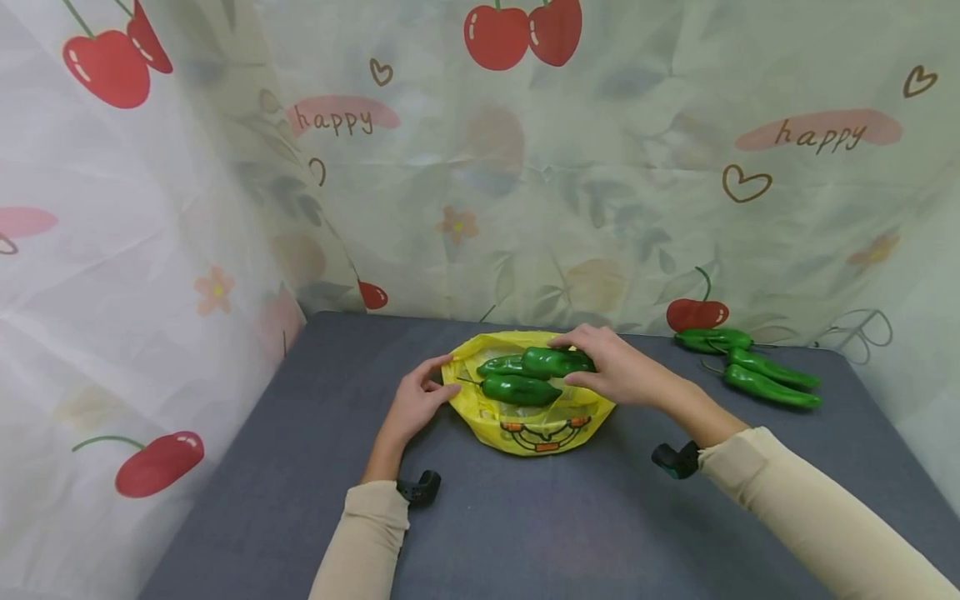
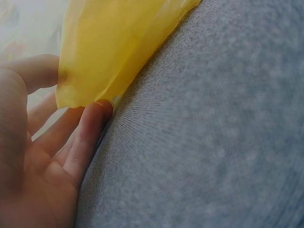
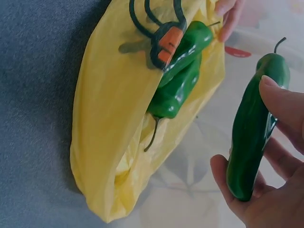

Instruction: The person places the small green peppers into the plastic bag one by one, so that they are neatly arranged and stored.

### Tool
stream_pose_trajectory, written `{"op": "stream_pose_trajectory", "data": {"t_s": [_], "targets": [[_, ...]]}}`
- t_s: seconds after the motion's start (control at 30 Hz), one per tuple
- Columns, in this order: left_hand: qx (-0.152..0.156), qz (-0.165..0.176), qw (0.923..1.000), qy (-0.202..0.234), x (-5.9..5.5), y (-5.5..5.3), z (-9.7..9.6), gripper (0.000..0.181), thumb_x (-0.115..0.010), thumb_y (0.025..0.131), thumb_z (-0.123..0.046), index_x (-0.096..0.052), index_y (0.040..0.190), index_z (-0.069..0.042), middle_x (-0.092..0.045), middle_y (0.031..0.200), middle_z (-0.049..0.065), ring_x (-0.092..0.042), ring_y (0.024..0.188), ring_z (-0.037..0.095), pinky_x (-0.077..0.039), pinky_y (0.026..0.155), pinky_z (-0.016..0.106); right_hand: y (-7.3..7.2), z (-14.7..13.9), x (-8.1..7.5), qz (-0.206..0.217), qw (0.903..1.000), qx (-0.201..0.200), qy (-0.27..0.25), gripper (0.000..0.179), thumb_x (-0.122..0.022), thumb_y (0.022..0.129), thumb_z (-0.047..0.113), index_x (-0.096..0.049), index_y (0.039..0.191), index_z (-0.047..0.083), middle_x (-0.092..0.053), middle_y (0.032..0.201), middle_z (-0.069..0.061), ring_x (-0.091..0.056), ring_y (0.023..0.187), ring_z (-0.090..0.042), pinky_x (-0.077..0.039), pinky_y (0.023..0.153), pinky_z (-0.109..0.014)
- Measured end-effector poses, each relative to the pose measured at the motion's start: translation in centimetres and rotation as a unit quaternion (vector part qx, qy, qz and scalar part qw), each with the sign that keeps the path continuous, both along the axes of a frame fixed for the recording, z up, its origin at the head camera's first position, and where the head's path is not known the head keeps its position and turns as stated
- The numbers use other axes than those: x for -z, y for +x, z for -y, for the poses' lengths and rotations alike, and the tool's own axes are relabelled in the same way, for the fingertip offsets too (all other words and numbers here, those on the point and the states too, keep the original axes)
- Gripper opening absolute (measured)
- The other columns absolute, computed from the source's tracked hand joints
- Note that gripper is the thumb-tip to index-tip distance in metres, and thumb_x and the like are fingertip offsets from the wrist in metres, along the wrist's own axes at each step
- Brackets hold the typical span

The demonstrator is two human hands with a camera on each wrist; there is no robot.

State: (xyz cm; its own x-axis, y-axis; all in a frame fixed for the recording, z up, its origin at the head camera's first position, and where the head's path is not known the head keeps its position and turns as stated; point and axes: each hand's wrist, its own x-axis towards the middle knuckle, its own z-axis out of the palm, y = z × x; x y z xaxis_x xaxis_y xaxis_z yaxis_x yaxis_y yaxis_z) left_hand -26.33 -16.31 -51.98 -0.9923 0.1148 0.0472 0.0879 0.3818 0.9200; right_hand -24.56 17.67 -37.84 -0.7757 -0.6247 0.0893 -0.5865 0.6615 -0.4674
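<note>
A yellow plastic bag [image 1: 480, 423] with a cartoon print lies open on the grey table. My left hand [image 1: 415, 402] pinches its left edge; the left wrist view shows the thumb and fingers on the thin yellow film [image 2: 114, 42]. Inside the mouth of the bag rest two green peppers [image 1: 517, 389], plainer in the right wrist view, where one pepper [image 3: 183, 92] has its thin stem hanging out. Over the bag's right side my right hand [image 1: 618, 367] grips another green pepper [image 3: 251, 128] between thumb and fingers, apart from the bag in the right wrist view.
Several more green peppers [image 1: 772, 388] lie at the table's back right corner. The grey table [image 1: 540, 517] ends at a printed curtain [image 1: 525, 250] behind, with another curtain wall [image 1: 112, 292] at the left.
</note>
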Motion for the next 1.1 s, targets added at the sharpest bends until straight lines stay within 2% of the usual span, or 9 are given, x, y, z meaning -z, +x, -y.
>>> {"op": "stream_pose_trajectory", "data": {"t_s": [0.13, 0.4, 0.7, 1.1], "targets": [[-0.001, 0.004, 1.0000, -0.002, 0.0, -0.1, 0.0, 0.053, -0.073, 0.094, -0.033, -0.057, 0.144, -0.032, -0.055, 0.151, 0.003, -0.064, 0.088, 0.018, -0.049, 0.077, 0.032, 0.0, 0.6, 0.1, 0.008, 0.9999, -0.011, 0.006, 0.051, -0.073, 0.095, 0.018, -0.057, 0.143, 0.010, -0.060, 0.141, -0.010, -0.054, 0.128, -0.033, -0.040, 0.107, -0.057], [-0.003, 0.005, 1.0000, 0.002, 0.2, -0.2, -0.1, 0.053, -0.074, 0.094, -0.027, -0.058, 0.144, -0.030, -0.056, 0.148, 0.005, -0.066, 0.088, 0.017, -0.050, 0.076, 0.030, 0.0, 1.8, 0.6, -0.001, 0.9989, -0.042, 0.020, 0.054, -0.074, 0.094, 0.016, -0.055, 0.143, 0.004, -0.060, 0.141, -0.012, -0.058, 0.127, -0.030, -0.047, 0.105, -0.051], [-0.003, 0.000, 1.0000, 0.005, 0.3, -0.2, 0.0, 0.053, -0.074, 0.093, -0.027, -0.058, 0.144, -0.031, -0.056, 0.149, 0.006, -0.066, 0.088, 0.017, -0.049, 0.077, 0.031, 0.0, 3.3, 0.8, 0.009, 0.9981, -0.047, 0.040, 0.050, -0.073, 0.095, 0.019, -0.058, 0.141, 0.008, -0.060, 0.141, -0.010, -0.057, 0.129, -0.029, -0.046, 0.105, -0.050], [-0.004, -0.002, 1.0000, -0.001, 0.0, -0.1, -0.1, 0.053, -0.074, 0.093, -0.028, -0.058, 0.144, -0.030, -0.057, 0.148, 0.005, -0.065, 0.087, 0.016, -0.049, 0.076, 0.031, 0.3, 4.7, 1.6, 0.040, 0.9962, -0.048, 0.061, 0.048, -0.071, 0.097, 0.022, -0.058, 0.142, 0.012, -0.060, 0.137, -0.009, -0.058, 0.121, -0.025, -0.049, 0.099, -0.044]]}}
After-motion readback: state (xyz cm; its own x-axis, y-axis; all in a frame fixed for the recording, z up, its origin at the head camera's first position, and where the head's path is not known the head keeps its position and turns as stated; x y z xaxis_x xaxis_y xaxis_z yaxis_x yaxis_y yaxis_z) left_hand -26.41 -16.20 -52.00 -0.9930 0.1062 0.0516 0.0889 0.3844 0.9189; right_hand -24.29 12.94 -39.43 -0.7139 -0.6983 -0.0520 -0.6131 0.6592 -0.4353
